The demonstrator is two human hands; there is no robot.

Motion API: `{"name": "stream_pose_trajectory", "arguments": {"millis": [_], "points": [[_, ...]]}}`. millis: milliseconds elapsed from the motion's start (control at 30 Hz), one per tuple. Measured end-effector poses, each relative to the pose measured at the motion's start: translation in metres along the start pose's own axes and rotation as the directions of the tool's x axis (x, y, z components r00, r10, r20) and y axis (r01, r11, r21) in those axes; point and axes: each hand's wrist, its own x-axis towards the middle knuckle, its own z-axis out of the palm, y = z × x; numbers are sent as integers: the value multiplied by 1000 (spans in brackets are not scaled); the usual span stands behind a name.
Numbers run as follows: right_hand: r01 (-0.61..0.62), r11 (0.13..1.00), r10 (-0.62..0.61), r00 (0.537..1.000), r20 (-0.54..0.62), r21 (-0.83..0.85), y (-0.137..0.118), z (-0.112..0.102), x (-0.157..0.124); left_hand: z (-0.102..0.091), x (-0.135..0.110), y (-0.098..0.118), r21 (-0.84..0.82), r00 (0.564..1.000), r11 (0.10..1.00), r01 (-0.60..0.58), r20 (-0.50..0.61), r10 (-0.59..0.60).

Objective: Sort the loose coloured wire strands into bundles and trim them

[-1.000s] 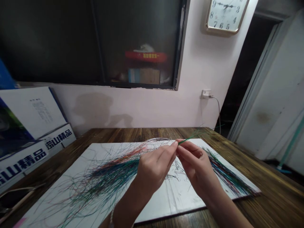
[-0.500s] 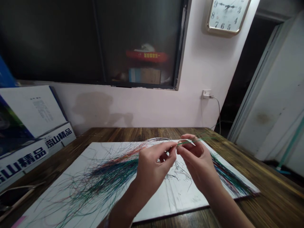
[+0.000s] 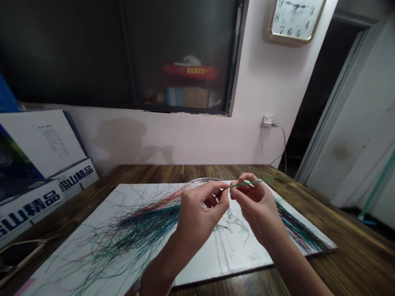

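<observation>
Your left hand is closing its fingertips on the lower end of a thin green strand, and your right hand is pinching the same strand with its thumb and forefinger, so the strand is spanning the small gap between your hands, held up above the sheet. In the head view, a loose fan of multicoloured strands is spreading across a white sheet under your left forearm, a denser bundle of strands is lying to the right of your right hand, and the sheet is resting on a dark wooden surface. A curved metal rim is showing beyond your hands, though its object is hard to tell. The main risk is the strand slipping: it is so thin that a slight loosening of either pinch could drop it among the others, where it would be hard to pick out. A hard pull could also kink it, and your left wrist, lying close to the fan, could drag loose strands out of place.
</observation>
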Motion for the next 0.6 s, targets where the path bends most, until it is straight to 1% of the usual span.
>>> {"name": "stream_pose_trajectory", "arguments": {"millis": [200,400,500,600], "points": [[-19,1000,19,1000,24,-3,0,0,0,-1,0,1,-58,995,994,94,48,-92],[-53,998,52,997,54,21,-1,3,0,-2,0,2,-179,982,967,181,90,-167],[-49,998,52,997,54,-42,-1,0,0,-2,0,1,-223,972,949,222,122,-198],[-51,989,57,998,37,-137,-1,-3,1,-4,1,1,-232,958,935,267,168,-232]]}}
